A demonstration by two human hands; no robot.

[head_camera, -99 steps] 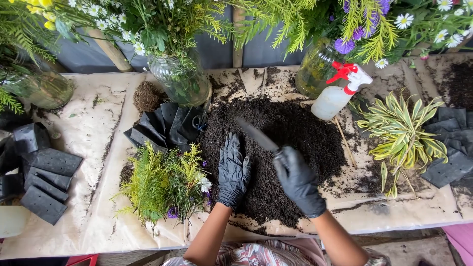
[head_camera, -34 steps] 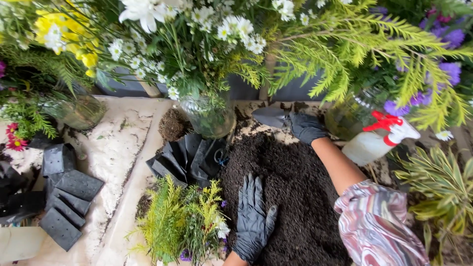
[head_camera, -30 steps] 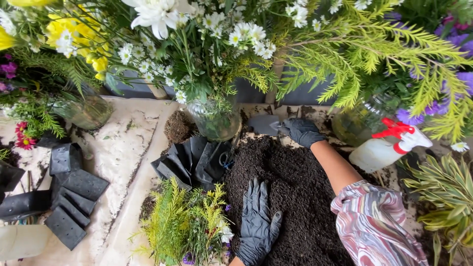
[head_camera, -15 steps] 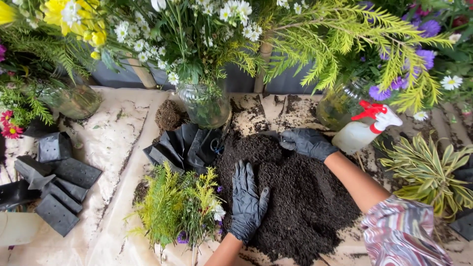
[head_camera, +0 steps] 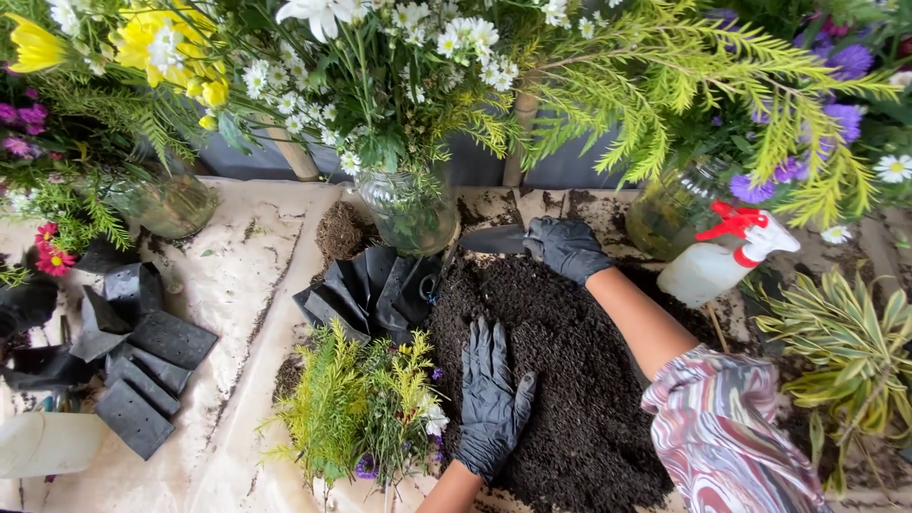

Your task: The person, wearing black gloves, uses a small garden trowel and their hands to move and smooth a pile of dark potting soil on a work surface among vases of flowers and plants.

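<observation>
Two gloved hands work a broad heap of dark potting soil (head_camera: 560,380) spread over the paper-covered bench (head_camera: 247,285). The left hand (head_camera: 489,404) lies flat on the heap's near left edge, fingers released and splayed. The right hand (head_camera: 567,249) is clenched around the handle of a trowel (head_camera: 489,241) at the heap's far edge, its dark blade pointing left toward a glass jar of flowers (head_camera: 410,214). The soil looks loose, crumbly and light by the scoop, apt to spill; the trowel seems stiff and best held by its handle. The handle is hidden inside the glove, and the blade's tip is hard to tell from the folded black pouches (head_camera: 370,290) beside it.
</observation>
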